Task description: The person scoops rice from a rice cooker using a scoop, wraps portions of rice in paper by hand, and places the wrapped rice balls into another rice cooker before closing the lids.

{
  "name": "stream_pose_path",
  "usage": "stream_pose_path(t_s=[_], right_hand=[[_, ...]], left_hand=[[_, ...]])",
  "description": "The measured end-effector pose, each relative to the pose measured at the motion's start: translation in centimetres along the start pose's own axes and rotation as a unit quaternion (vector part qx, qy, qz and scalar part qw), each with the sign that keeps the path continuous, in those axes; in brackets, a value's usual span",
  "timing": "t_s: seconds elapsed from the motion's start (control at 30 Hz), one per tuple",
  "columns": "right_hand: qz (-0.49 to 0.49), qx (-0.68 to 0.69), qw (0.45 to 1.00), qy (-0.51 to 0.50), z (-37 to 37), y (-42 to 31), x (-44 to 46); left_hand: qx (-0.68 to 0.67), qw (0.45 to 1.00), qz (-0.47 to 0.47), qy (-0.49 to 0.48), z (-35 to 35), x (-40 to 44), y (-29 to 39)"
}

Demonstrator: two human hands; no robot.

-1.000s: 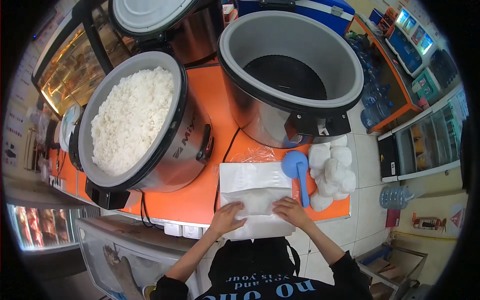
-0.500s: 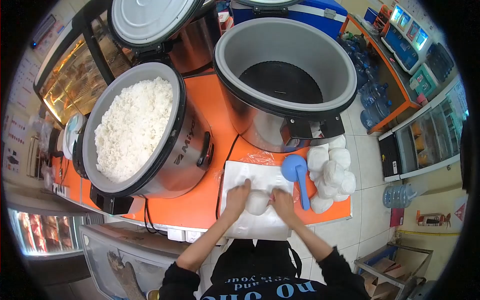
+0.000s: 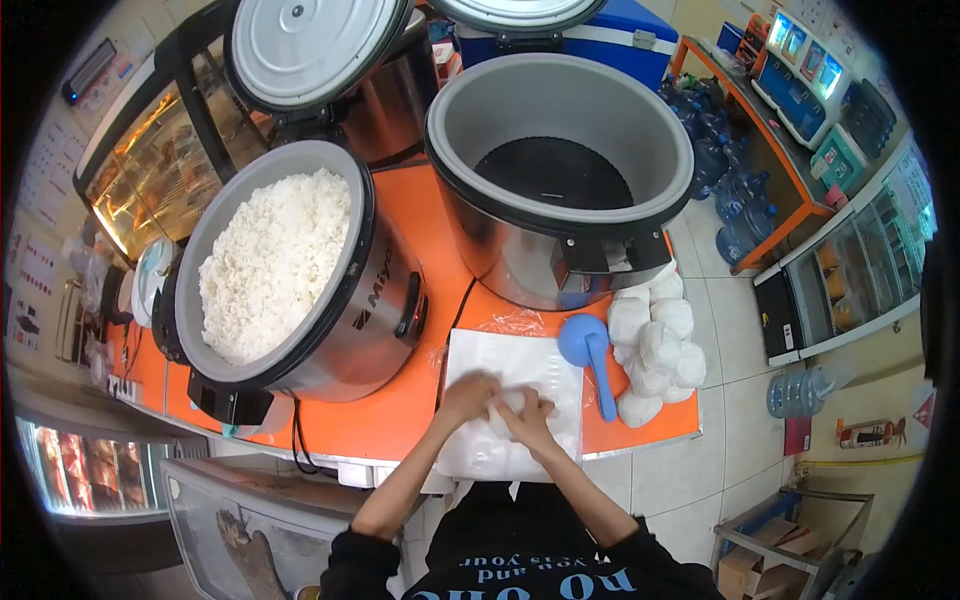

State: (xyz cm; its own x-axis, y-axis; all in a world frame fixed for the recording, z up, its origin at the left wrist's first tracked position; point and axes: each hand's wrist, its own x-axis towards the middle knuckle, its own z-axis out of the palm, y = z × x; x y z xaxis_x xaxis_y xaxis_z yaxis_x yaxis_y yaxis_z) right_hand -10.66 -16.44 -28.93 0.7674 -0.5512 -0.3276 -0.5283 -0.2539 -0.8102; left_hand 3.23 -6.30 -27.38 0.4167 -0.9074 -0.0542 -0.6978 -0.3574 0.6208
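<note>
A rounded white rice packet (image 3: 503, 424) lies on a stack of white wrapping sheets (image 3: 510, 359) at the table's front edge. My left hand (image 3: 470, 397), slightly blurred, is closed on the packet's left side. From the right, my right hand (image 3: 525, 418) grips the same packet with curled fingers, and the two hands nearly meet over it. Between them they hide much of the packet. Just right of the sheets lies a blue scoop (image 3: 582, 343), handle toward me. Beside it, several similar white packets (image 3: 657, 348) are piled up.
On the orange table (image 3: 406, 225), a large cooker full of white rice (image 3: 275, 265) stands open at left. Behind the sheets is another open cooker (image 3: 560, 250) with a dark bottom. A black cord (image 3: 462, 303) runs along the stack's left edge. Blue water bottles (image 3: 745, 235) stand farther right.
My hands have come closer together over the packet, the right one moving left and slightly down. The packet is more covered now. The view has shifted slightly.
</note>
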Motion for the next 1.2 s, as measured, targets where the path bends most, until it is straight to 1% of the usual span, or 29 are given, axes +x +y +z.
stream_pose_path(t_s=[0.03, 0.07, 0.1, 0.13, 0.17, 0.23, 0.27, 0.3, 0.33, 0.4, 0.43, 0.53, 0.57, 0.6, 0.67, 0.7, 0.73, 0.77, 0.8, 0.83, 0.87, 0.9, 0.93, 0.97, 1.03, 1.07, 1.13, 1.17, 1.2], right_hand=[[-0.046, 0.002, 0.999, 0.006, -1.0, 0.5, -1.1], [-0.01, 0.101, 0.993, -0.058, -2.6, -0.3, -2.2], [0.036, 0.193, 0.974, -0.113, -4.2, -1.2, -3.5], [0.164, 0.371, 0.886, -0.225, -6.8, -3.9, -5.1], [0.279, 0.525, 0.738, -0.318, -8.1, -5.2, -6.0], [0.333, 0.549, 0.716, -0.273, -8.0, -4.8, -5.2], [0.361, 0.558, 0.704, -0.252, -8.0, -4.5, -4.8], [0.342, 0.576, 0.7, -0.248, -8.1, -4.3, -4.3], [0.282, 0.543, 0.766, -0.197, -7.9, -5.5, -4.1], [0.168, 0.463, 0.866, -0.088, -6.5, -7.8, -5.2], [0.068, 0.405, 0.909, -0.078, -5.5, -7.8, -5.5], [-0.045, 0.325, 0.941, -0.079, -4.2, -10.4, -8.6], [-0.102, 0.231, 0.965, -0.074, -4.1, -10.9, -9.2], [-0.159, 0.215, 0.961, -0.071, -3.2, -10.4, -9.3], [-0.151, 0.126, 0.961, -0.195, -4.7, -12.1, -8.2], [-0.244, -0.061, 0.95, -0.186, -5.7, -12.2, -6.7], [-0.334, -0.239, 0.896, -0.167, -7.1, -11.8, -5.0], [-0.352, -0.249, 0.9, -0.071, -8.8, -11.4, -3.7], [-0.268, -0.141, 0.949, 0.088, -10.2, -11.5, -2.9], [-0.212, -0.172, 0.955, 0.118, -12.4, -8.7, -0.2], [-0.217, -0.205, 0.941, 0.158, -13.5, -5.2, 1.6], [-0.155, -0.288, 0.933, 0.148, -13.5, -3.8, 2.4], [-0.101, -0.365, 0.915, 0.136, -12.3, -3.2, 3.5], [-0.163, -0.309, 0.923, 0.159, -12.1, -1.4, 4.2], [-0.286, -0.195, 0.916, 0.205, -11.4, -0.5, 5.4], [-0.242, -0.186, 0.944, 0.125, -12.0, -1.5, 5.1], [-0.172, -0.134, 0.974, -0.055, -15.5, -10.2, 0.3], [-0.133, -0.092, 0.975, -0.154, -17.0, -15.0, -2.1], [-0.108, -0.02, 0.953, -0.281, -17.3, -21.5, -3.4]], left_hand=[[-0.159, 0.984, -0.024, -0.081, -1.4, -1.3, 1.7], [-0.316, 0.934, -0.05, -0.161, -2.9, -2.5, 3.7], [-0.417, 0.892, -0.067, -0.159, -4.3, -3.4, 6.4], [-0.515, 0.838, -0.087, -0.156, -5.5, -4.3, 9.7], [-0.606, 0.775, -0.105, -0.15, -5.8, -4.8, 11.5], [-0.429, 0.898, -0.083, 0.059, -3.8, -4.5, 11.5], [-0.325, 0.928, -0.073, 0.166, -2.9, -4.8, 11.6], [-0.283, 0.93, -0.107, 0.206, -2.6, -5.4, 11.9], [-0.328, 0.905, -0.138, 0.234, -2.7, -5.5, 12.6], [-0.416, 0.841, -0.208, 0.276, -2.3, -6.4, 15.3], [-0.382, 0.844, -0.226, 0.3, -2.3, -6.7, 15.9], [-0.393, 0.815, -0.309, 0.294, -0.9, -8.0, 13.8], [-0.395, 0.792, -0.302, 0.355, 0.7, -8.3, 12.1], [-0.451, 0.756, -0.307, 0.363, -0.1, -8.3, 12.1], [-0.552, 0.672, -0.314, 0.38, -2.2, -8.7, 12.5], [-0.651, 0.591, -0.343, 0.331, -2.0, -9.2, 11.8], [-0.686, 0.527, -0.363, 0.347, -1.7, -10.2, 11.2], [-0.716, 0.463, -0.377, 0.361, -1.7, -11.5, 10.3], [-0.744, 0.399, -0.388, 0.371, -2.0, -12.8, 9.0], [-0.688, 0.415, -0.384, 0.455, -2.3, -14.4, 7.0], [-0.583, 0.505, -0.399, 0.495, -2.9, -16.7, 4.6], [-0.392, 0.53, -0.496, 0.566, -7.4, -15.5, 5.9], [-0.205, 0.611, -0.485, 0.591, -3.2, -19.5, -3.0], [-0.084, 0.643, -0.515, 0.56, -4.0, -19.8, -4.5], [-0.022, 0.67, -0.554, 0.494, -5.0, -19.9, -6.7], [0.004, 0.681, -0.567, 0.463, -5.7, -19.7, -7.8], [0.087, 0.701, -0.553, 0.442, -7.4, -19.4, -8.1], [0.142, 0.709, -0.499, 0.478, -8.4, -19.5, -7.6], [0.193, 0.709, -0.445, 0.512, -8.4, -19.7, -7.3]])
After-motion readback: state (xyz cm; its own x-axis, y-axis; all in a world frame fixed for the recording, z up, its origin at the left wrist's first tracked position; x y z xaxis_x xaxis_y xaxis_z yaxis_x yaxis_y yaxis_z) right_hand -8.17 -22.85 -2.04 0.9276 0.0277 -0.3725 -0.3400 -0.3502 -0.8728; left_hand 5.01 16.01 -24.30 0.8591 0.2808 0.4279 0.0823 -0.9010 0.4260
